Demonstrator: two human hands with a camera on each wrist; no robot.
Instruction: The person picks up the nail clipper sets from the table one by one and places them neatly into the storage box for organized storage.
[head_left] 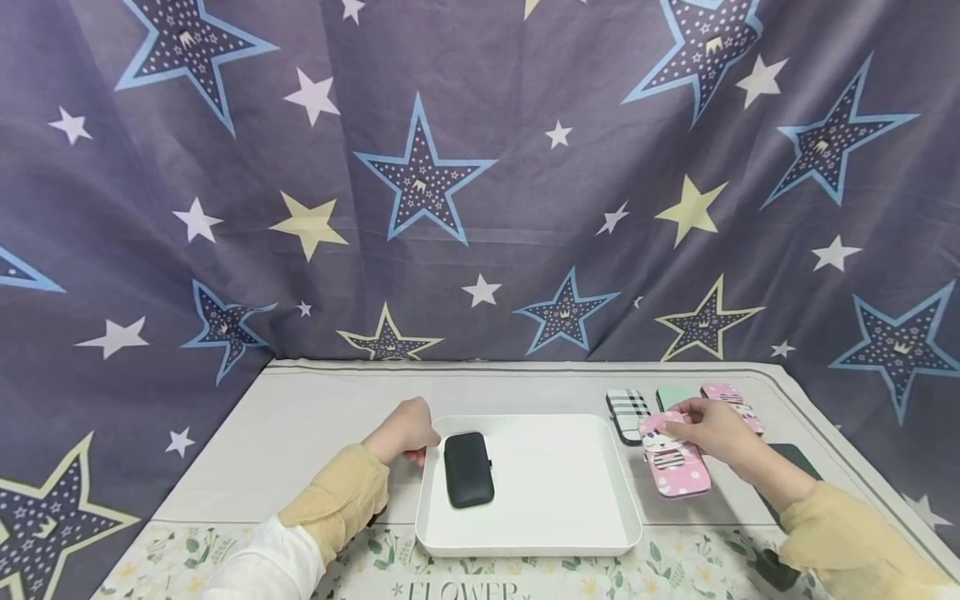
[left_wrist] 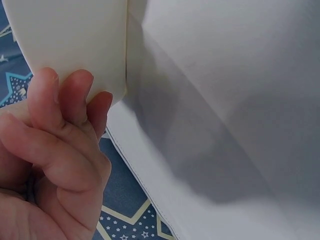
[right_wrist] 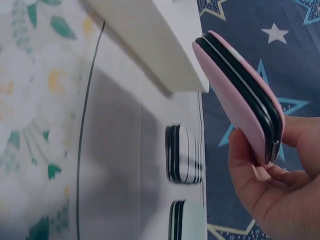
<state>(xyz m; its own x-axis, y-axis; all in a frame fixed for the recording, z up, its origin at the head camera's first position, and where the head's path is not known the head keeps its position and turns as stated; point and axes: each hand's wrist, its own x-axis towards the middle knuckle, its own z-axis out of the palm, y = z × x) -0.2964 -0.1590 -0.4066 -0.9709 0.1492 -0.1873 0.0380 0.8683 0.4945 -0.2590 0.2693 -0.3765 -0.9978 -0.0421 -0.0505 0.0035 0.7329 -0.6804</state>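
Observation:
My right hand [head_left: 708, 429] holds a pink zip case [head_left: 678, 475] with a cartoon face and white dots, raised above the table to the right of the tray. In the right wrist view, thumb and fingers pinch one end of this pink case [right_wrist: 240, 90], whose dark zip edge faces the camera. My left hand [head_left: 408, 429] grips the left rim of a white tray [head_left: 555, 487] near its far corner. The left wrist view shows curled fingers [left_wrist: 75, 97] against the tray's outer wall [left_wrist: 75, 35]. A black zip case [head_left: 468, 469] lies inside the tray's left part.
Behind the right hand lie a plaid case [head_left: 627, 412], a mint green case [head_left: 672, 395] and another pink case [head_left: 723, 393]. A dark green flat thing [head_left: 795, 458] is partly under the right forearm. A flowered cloth [head_left: 675, 567] covers the table's near edge; a star-patterned curtain [head_left: 480, 208] hangs behind.

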